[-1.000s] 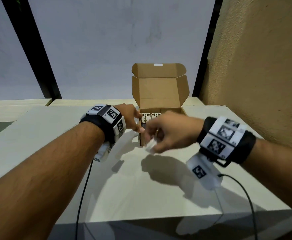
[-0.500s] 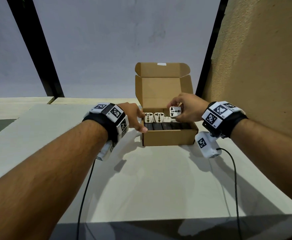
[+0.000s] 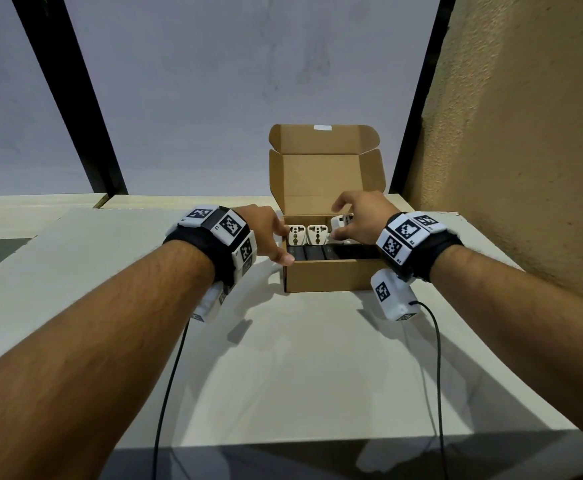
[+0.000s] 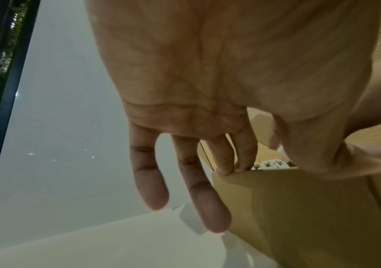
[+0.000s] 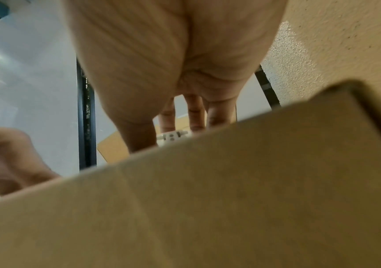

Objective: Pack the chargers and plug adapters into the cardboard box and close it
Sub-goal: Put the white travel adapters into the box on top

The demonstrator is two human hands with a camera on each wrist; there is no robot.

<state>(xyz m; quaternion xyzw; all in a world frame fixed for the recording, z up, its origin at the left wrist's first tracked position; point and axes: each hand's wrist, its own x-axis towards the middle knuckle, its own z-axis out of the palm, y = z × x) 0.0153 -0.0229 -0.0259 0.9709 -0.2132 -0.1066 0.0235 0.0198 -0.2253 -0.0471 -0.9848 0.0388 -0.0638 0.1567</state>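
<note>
An open cardboard box (image 3: pixel 321 277) stands on the table with its lid (image 3: pixel 321 181) upright. A row of black chargers (image 3: pixel 314 252) fills its front, and two white plug adapters (image 3: pixel 297 234) stand behind them. My left hand (image 3: pixel 281 244) rests on the box's left rim, thumb at the front corner, fingers fairly straight (image 4: pixel 221 163). My right hand (image 3: pixel 347 220) pinches a third white plug adapter (image 3: pixel 341 221) just above the back right of the box. The right wrist view shows that adapter (image 5: pixel 173 136) between thumb and fingers, behind the box wall (image 5: pixel 208 208).
The pale table (image 3: pixel 300 375) ends at a front edge close to me. A rough ochre wall (image 3: pixel 525 150) rises right beside the box. Frosted panels with black frames (image 3: pixel 75 98) stand behind. Black cables (image 3: pixel 165 393) hang from both wrists.
My right hand has carried the white adapter from in front of the box to its back right and lowered it towards the row. The left hand has stayed on the box.
</note>
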